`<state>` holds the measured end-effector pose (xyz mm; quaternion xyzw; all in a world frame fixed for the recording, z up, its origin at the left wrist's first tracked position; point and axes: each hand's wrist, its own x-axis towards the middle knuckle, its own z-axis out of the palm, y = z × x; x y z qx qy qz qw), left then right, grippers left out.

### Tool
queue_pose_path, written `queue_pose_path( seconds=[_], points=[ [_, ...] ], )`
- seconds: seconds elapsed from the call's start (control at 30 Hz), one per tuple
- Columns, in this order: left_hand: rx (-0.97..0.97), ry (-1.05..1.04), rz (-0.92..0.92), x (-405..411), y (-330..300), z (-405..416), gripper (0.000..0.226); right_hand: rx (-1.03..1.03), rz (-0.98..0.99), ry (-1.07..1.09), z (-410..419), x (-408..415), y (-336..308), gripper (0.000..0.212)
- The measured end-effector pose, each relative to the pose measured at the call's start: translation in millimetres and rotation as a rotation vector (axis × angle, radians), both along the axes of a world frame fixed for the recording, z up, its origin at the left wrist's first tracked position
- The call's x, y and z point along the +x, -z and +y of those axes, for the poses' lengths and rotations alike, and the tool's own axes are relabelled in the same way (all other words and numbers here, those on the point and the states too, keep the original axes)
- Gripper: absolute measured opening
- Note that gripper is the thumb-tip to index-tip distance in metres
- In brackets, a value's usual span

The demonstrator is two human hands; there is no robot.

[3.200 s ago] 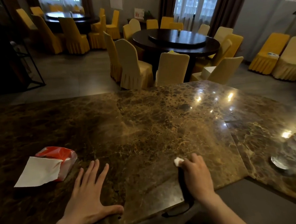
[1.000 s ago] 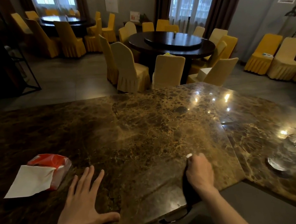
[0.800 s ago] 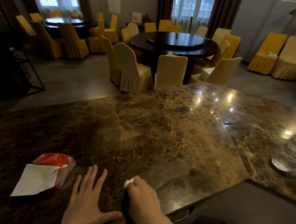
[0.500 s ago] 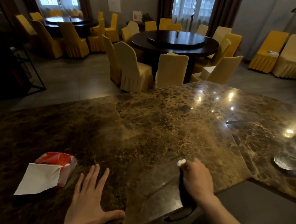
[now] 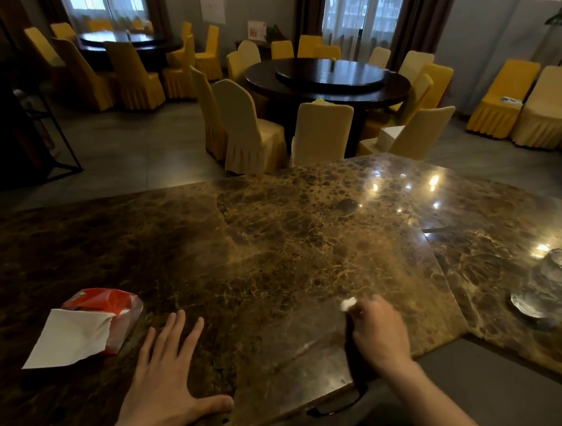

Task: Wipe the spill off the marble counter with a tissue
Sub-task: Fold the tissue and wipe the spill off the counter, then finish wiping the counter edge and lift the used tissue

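Note:
My right hand (image 5: 379,335) presses down on the brown marble counter (image 5: 276,247) near its front edge, closed around a wadded white tissue (image 5: 347,304) whose tip sticks out past my fingers. My left hand (image 5: 167,378) lies flat on the counter to the left, palm down, fingers spread, holding nothing. A faint shiny streak (image 5: 306,346) on the marble runs left of my right hand. I cannot make out a distinct puddle.
A red tissue pack (image 5: 105,310) with a white sheet pulled out lies at the left. A clear glass dish (image 5: 561,283) sits at the right. Beyond the counter stand a round dark table (image 5: 325,83) and several covered chairs.
My right hand swept left with the tissue until it was next to my left hand, then back right to where it is now. My left hand stayed flat in place.

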<state>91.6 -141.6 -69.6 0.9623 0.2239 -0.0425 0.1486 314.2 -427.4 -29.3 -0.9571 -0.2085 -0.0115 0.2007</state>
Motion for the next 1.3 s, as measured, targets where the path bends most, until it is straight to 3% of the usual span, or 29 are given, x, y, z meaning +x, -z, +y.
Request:
queue_pose_path(
  seconds=[0.13,0.2,0.33,0.53,0.63,0.77,0.93,1.13,1.3],
  points=[
    [-0.002,0.003,-0.022,0.4,1.9,-0.1,0.145,0.01,-0.033,0.088,19.4,-10.0,-2.9,0.012],
    [-0.004,0.005,-0.038,-0.4,2.2,1.3,0.145,0.065,-0.011,-0.055,46.6,-38.1,4.3,0.018],
    [-0.018,0.004,-0.039,0.1,2.8,1.3,0.144,0.087,0.075,-0.329,64.9,-66.0,9.8,0.01],
    [0.009,0.008,-0.001,-0.3,1.6,-0.6,0.145,0.028,0.013,0.084,10.4,7.4,0.6,0.032],
    [0.004,-0.001,-0.009,0.0,2.5,0.2,0.146,-0.049,0.015,0.055,27.4,0.2,1.9,0.018],
    [-0.013,0.005,-0.037,0.1,4.7,1.8,0.144,0.077,0.034,-0.147,67.6,-48.3,5.7,0.008],
    [-0.017,0.009,-0.039,0.0,4.2,2.7,0.144,0.038,0.014,-0.476,72.2,-89.5,14.4,0.012],
    [0.025,0.018,-0.01,-0.1,1.0,-0.4,0.145,0.0,-0.065,0.045,11.5,-18.1,5.2,0.018],
    [0.025,0.017,-0.021,0.1,2.1,0.3,0.146,-0.01,-0.059,-0.102,37.2,-49.3,15.2,0.015]
  ],
)
